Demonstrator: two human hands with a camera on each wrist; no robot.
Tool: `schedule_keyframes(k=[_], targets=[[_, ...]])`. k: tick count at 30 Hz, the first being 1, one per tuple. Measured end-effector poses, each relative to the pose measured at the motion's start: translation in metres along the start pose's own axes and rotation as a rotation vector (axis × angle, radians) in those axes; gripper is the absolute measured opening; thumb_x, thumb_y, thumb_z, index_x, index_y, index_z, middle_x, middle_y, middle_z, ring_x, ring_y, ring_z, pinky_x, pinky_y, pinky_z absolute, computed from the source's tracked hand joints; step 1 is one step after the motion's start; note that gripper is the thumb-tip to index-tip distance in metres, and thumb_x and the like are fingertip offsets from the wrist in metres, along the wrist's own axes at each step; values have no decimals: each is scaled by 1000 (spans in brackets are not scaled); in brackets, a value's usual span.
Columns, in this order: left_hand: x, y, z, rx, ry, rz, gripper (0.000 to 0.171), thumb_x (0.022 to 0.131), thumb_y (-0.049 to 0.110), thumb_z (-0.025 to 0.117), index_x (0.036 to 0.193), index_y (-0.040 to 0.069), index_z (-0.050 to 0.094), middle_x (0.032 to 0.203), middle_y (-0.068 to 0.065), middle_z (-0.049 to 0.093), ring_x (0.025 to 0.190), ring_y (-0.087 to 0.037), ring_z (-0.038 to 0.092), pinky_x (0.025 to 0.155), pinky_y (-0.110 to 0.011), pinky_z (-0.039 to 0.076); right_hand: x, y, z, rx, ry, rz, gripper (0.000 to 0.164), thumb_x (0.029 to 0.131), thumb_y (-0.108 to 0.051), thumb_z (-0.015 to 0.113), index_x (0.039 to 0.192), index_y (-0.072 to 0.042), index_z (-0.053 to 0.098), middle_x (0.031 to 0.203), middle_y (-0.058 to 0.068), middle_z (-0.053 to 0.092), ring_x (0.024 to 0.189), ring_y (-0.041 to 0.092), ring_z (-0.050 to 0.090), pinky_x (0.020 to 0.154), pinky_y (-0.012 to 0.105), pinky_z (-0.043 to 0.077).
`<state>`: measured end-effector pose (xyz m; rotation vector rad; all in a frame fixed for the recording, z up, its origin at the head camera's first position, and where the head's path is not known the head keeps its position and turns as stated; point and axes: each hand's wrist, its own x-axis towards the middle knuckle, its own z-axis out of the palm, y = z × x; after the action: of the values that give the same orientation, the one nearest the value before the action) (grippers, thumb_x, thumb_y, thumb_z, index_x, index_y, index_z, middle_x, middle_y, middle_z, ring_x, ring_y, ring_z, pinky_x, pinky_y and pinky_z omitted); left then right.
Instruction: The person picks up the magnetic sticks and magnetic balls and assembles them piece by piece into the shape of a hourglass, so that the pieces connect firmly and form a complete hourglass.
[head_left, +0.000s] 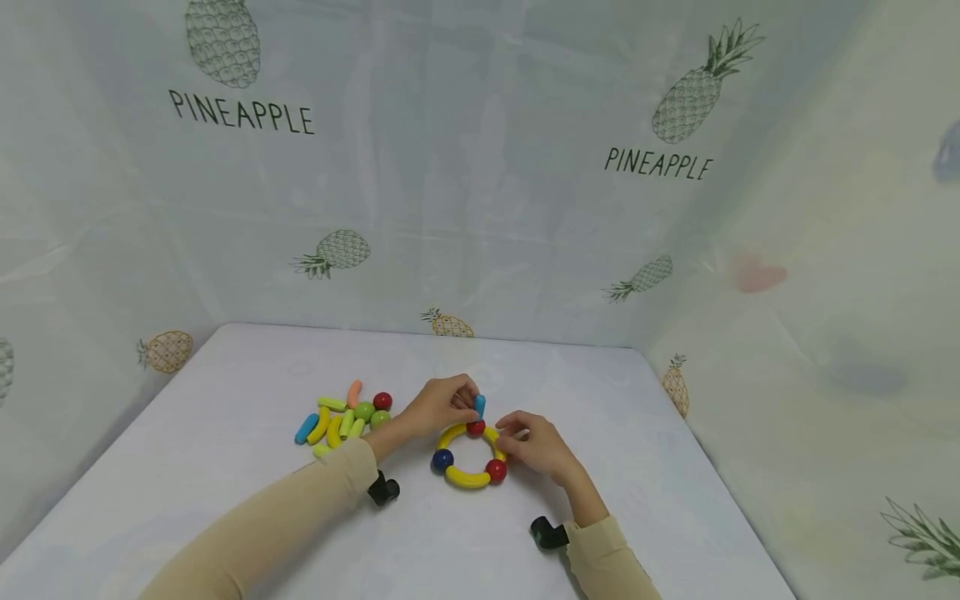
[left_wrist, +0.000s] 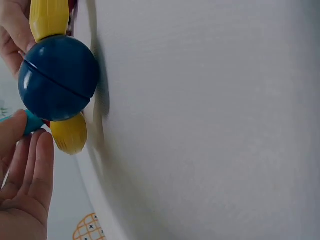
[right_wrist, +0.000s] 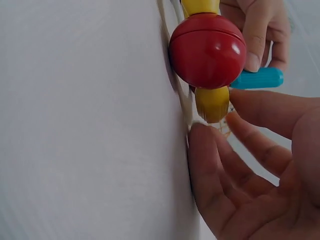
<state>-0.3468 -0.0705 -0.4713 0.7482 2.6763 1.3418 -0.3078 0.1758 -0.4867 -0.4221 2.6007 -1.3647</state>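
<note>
A ring of yellow curved rods [head_left: 467, 478] joined by balls lies on the table. Its balls are a navy ball [head_left: 442, 461] at left, a red ball [head_left: 496, 472] at near right and another red ball [head_left: 476, 428] at the far side. My left hand [head_left: 441, 405] pinches a light-blue rod [head_left: 481, 404] between thumb and fingers, upright on top of the far red ball. On the ring's right side, my right hand [head_left: 538, 447] holds the right yellow rod [right_wrist: 212, 105] with thumb and curled fingers around it.
Left of the ring lies a loose group of pieces: green balls [head_left: 364, 411], a red ball [head_left: 382, 401], yellow rods [head_left: 318, 426], lime rods [head_left: 332, 404], a blue rod [head_left: 306, 428] and an orange rod [head_left: 355, 393]. A pineapple-print curtain [head_left: 465, 183] hangs behind the white table [head_left: 255, 367].
</note>
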Motion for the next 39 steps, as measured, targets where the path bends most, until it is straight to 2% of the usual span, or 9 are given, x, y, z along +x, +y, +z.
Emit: schedule_keyframes(k=[5,11,20,26,33,39], targets=[[1,-1,2,-14,-1,-13,24,97,13,79,116,18,65,104,6,72,95,-10,69,90,-26,60,6,-3,-1,-19,96,-68,28,99,-22,77,125,-11,72,113,3,73,97,21,71,83,35,64],[-1,-2,3,-17,15,-38,24,97,9,79,115,17,65,104,4,72,95,-11,69,91,-27,61,19,-11,0,-49,150,-170,27,99,-24,79,124,-18,72,119,2,74,105,25,71,89,40,64],[-2,-3,4,-32,23,-13,20,97,11,79,110,16,65,100,5,71,91,-10,68,87,-26,61,30,-16,4,-15,142,-239,22,98,-23,80,118,-18,73,118,1,75,102,24,73,88,37,64],[-3,-4,2,-19,28,-27,20,97,14,80,110,17,66,99,6,72,90,-10,68,86,-26,61,35,-14,7,-17,145,-258,21,98,-22,80,117,-18,72,114,0,77,101,23,74,88,36,64],[-8,-4,-10,-21,40,-40,20,98,13,79,114,17,67,104,4,73,95,-13,69,90,-31,61,35,-13,8,19,110,-268,21,100,-19,77,119,-16,68,111,-1,77,102,19,73,89,32,63],[-17,-6,-35,43,52,14,23,97,9,79,116,14,67,113,-8,75,102,-13,70,93,-32,61,32,-14,5,0,93,-273,23,100,-18,77,121,-16,68,109,-1,77,98,18,73,90,32,62]])
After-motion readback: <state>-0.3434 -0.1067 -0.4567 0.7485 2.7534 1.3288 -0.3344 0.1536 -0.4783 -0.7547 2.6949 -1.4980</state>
